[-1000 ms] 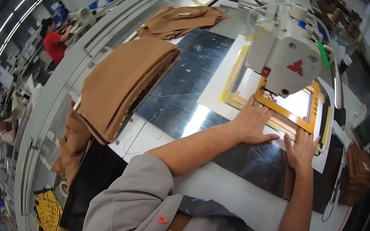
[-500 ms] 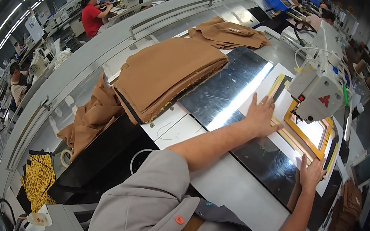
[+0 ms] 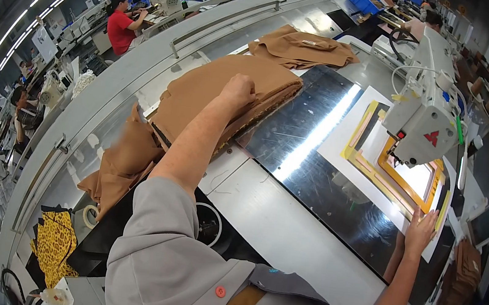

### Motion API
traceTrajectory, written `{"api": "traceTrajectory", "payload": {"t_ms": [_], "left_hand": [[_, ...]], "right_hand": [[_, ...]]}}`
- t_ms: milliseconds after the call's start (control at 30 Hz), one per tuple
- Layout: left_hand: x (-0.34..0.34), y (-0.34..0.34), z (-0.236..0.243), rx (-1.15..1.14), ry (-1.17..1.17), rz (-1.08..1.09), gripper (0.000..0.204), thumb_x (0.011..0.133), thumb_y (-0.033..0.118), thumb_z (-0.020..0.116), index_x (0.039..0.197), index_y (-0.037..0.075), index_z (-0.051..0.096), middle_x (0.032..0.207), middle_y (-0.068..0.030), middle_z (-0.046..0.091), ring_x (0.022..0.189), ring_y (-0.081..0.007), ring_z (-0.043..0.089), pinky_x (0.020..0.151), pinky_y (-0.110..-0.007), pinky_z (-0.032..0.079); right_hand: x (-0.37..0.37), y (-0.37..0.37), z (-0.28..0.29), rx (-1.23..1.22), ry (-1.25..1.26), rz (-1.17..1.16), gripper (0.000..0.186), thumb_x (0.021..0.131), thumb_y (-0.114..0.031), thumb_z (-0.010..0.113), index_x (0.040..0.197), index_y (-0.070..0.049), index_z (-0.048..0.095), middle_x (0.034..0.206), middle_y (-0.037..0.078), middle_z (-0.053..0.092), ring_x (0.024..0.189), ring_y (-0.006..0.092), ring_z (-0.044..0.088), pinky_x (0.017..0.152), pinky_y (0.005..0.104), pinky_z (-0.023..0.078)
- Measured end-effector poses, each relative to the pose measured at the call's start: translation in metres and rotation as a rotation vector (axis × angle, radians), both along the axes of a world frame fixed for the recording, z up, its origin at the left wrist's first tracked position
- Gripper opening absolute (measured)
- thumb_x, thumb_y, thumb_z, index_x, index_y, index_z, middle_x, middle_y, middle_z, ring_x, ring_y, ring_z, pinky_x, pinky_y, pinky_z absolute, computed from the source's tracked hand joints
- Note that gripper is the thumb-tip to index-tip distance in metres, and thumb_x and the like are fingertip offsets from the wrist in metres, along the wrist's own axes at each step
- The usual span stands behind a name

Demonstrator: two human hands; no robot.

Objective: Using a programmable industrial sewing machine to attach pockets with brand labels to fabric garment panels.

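Observation:
My left hand (image 3: 240, 89) is on top of a thick stack of brown fabric pieces (image 3: 193, 93), its fingers curled closed. Whether it pinches the top piece is hidden. My right hand (image 3: 420, 231) lies with fingers outstretched on the near right edge of a white sheet template (image 3: 345, 138) with yellow taped borders. A yellow-orange frame (image 3: 404, 184) sits within the template's opening, beneath the head of a white sewing machine (image 3: 424, 124). Under the template is a shiny dark metal plate (image 3: 304, 123).
Crumpled brown fabric (image 3: 126, 161) hangs left of the stack, near a tape roll (image 3: 89, 217) and leopard-print cloth (image 3: 55, 242). More brown fabric (image 3: 301, 48) lies beyond. Brown pieces (image 3: 462, 274) hang at the right. A person in red (image 3: 122, 25) works across the rail.
My left hand has left the template and moved left onto the fabric stack, its fingers going from spread to curled. My right hand stays at the template's edge.

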State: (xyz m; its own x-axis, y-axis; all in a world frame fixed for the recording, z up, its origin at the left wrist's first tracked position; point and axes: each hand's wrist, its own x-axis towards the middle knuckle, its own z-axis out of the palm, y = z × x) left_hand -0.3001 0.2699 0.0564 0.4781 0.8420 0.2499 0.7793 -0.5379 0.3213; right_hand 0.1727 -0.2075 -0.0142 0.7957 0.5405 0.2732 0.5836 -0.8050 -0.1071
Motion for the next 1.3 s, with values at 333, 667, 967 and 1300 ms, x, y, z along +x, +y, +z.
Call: {"api": "traceTrajectory", "payload": {"t_ms": [333,667,967,1300], "left_hand": [[-0.052,0.015,-0.028,-0.419,-1.399,0.458,0.023,0.082,0.02,0.084,0.094,0.001,0.078,0.086,-0.0077,0.076,0.076,-0.0196,0.073,0.067,-0.032,0.057],[0.111,-0.295,-0.002,-0.767,-1.1,-0.763,0.004,0.087,0.007,0.075,0.087,0.003,0.073,0.083,-0.0014,0.07,0.075,-0.0064,0.065,0.063,-0.025,0.051],[0.094,-0.344,-0.065,-0.19,-0.157,-1.303,0.065,0.089,0.052,0.068,0.136,0.006,0.064,0.161,-0.0175,0.04,0.158,-0.034,0.015,0.123,-0.064,0.009],[0.127,-0.255,-0.056,0.135,-0.295,-0.534,0.057,0.086,0.038,0.079,0.131,0.007,0.06,0.152,-0.0137,0.05,0.137,-0.0329,0.049,0.106,-0.046,0.042]], "right_hand": [[0.0,0.016,-0.002,0.074,-0.001,0.066,0.08,0.107,-0.059,0.037,0.152,0.007,0.039,0.163,0.024,0.034,0.152,0.0388,0.03,0.122,0.0611,0.019],[0.011,-0.004,-0.006,0.467,-0.125,0.396,0.045,0.109,-0.031,0.049,0.131,0.006,0.061,0.136,0.024,0.061,0.128,0.0381,0.057,0.105,0.0421,0.046],[0.008,-0.038,-0.017,0.602,0.523,0.536,0.044,0.108,-0.032,0.054,0.132,0.003,0.063,0.11,0.01,0.068,0.098,0.0191,0.064,0.084,0.033,0.053],[-0.08,-0.029,0.032,0.132,0.119,0.514,0.041,0.086,-0.018,0.08,0.118,0.002,0.063,0.094,0.016,0.063,0.086,0.0295,0.064,0.08,0.039,0.051]]}}
